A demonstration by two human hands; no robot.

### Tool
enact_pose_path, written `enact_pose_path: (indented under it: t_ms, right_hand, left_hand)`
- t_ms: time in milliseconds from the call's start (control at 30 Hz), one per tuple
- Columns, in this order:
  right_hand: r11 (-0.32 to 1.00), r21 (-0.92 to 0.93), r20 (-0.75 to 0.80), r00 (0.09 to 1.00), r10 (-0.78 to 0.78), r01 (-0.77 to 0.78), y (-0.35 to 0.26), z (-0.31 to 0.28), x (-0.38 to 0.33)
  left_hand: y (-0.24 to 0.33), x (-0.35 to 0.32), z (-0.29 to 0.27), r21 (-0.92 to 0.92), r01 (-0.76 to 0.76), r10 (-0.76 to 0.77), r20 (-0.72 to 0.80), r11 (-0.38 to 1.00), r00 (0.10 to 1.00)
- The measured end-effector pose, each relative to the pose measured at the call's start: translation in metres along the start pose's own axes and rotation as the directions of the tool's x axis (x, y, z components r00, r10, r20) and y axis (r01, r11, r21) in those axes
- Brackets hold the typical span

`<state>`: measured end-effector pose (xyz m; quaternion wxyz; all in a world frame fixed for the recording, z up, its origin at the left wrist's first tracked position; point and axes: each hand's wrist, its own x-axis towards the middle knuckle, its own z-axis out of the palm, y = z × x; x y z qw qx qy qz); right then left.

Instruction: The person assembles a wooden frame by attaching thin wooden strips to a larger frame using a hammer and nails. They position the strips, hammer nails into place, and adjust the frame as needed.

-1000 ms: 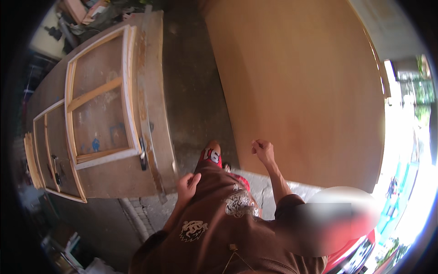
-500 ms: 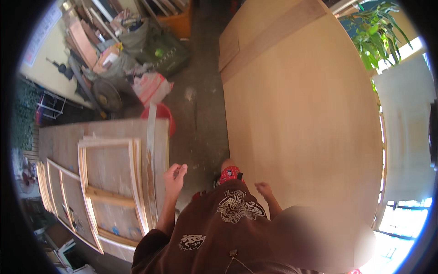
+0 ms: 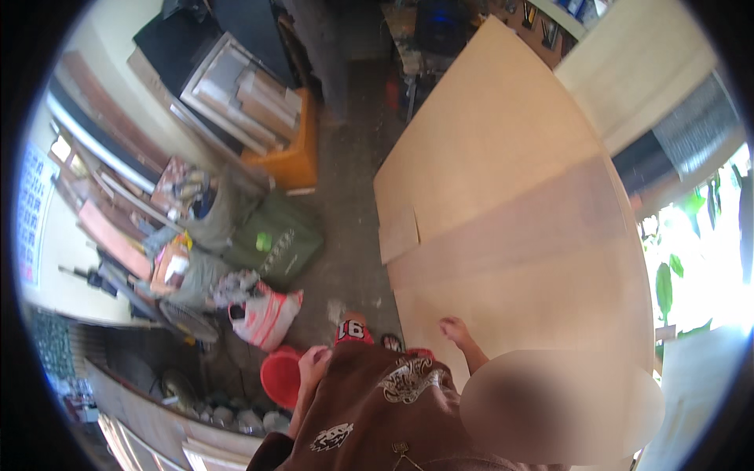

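My left hand [image 3: 314, 359] hangs low at my side with its fingers curled and nothing seen in them. Close to it on the floor stands a red bucket [image 3: 280, 377]. My right hand [image 3: 453, 330], its fingers also curled with nothing visible in them, is held over the near edge of a large plywood sheet [image 3: 503, 212]; whether it touches the sheet I cannot tell. A darker brown band [image 3: 518, 224] crosses the sheet, and a smaller thin panel [image 3: 400, 235] lies at its left edge.
Left of the concrete aisle [image 3: 345, 228] stand a white-and-red plastic bag [image 3: 269, 318], a green bin [image 3: 275, 239] and an orange crate [image 3: 294, 157] of boards. A workbench with pale wooden frames [image 3: 129, 439] is at lower left. Tools [image 3: 542, 27] hang far right.
I have walked forward along the aisle. The bench with frames has slid back to the lower left, the bin and crate are nearer, and the plywood's far end has come into view.
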<state>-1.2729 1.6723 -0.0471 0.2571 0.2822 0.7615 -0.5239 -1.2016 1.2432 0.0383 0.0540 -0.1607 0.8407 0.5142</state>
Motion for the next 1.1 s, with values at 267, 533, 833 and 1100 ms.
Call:
enact_pose_path:
  t_ms: [267,533,833,1100]
  right_hand:
    - [0.915,0.215,-0.174,0.935,-0.308,0.342,-0.263,0.022,0.249]
    - [0.920,0.076,-0.337,0.879,-0.338,0.384,-0.445,0.003,0.359]
    - [0.548,-0.260,-0.668,0.262,-0.697,0.795,-0.934,-0.203,0.584]
    - [0.413,-0.823,-0.419,0.074,-0.905,0.391,-1.192,-0.386,0.772]
  left_hand:
    - [-0.027,0.350,-0.039,0.239,-0.268,0.315,-0.187,0.933,0.930]
    - [0.207,0.722,-0.074,0.038,-0.281,0.284,-0.160,0.959,0.945]
    - [0.248,0.987,0.028,0.078,0.142,-0.138,-0.058,0.987,0.989]
    - [0.258,1.103,0.065,0.143,0.178,-0.197,0.133,0.974,0.971]
